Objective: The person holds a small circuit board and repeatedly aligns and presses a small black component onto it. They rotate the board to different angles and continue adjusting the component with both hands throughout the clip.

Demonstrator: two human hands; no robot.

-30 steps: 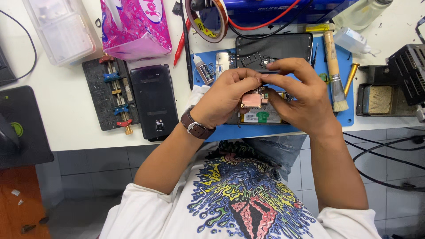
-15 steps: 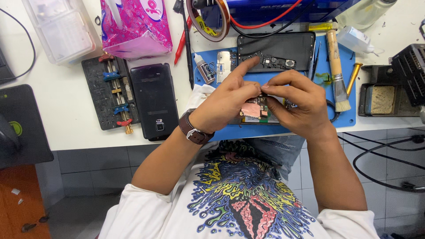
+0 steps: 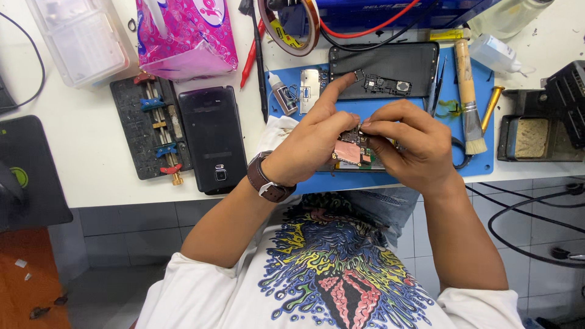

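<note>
Since the earlier frame both hands have shifted a bit toward the bench's front edge, and the left index finger has lifted off and now sticks out straight toward the opened phone shell [image 3: 384,70] at the back of the blue mat [image 3: 414,173].

Left hand [image 3: 314,143] & right hand [image 3: 405,143] meet over the mat's front-middle, both pinching a small circuit board [image 3: 352,152] w/ a copper-pink shield patch. Left thumb + middle fingers close on the board's left end; right hand is curled shut on its right end, fingertips touching the left's. Board sits between the two hands, just above the mat, long axis approx left-right, parallel to the bench's front edge. Both hands equally near; neither is free. Can't tell if the board rests on the mat or is held clear of it.

Shell lies beyond the hands, long axis also left-right, open side up, small parts inside it near its mid-right.

Containers: clear plastic box [image 3: 79,36] at the back-left corner, contents not readable; pink tissue pack [image 3: 186,36] beside it; metal tray [image 3: 536,137] w/ a tan sponge at the right edge. A black phone [image 3: 212,139] lies face up left of the mat, next to a screwdriver holder [image 3: 149,128]. Brush [image 3: 469,91] lies on the mat's right side.
</note>
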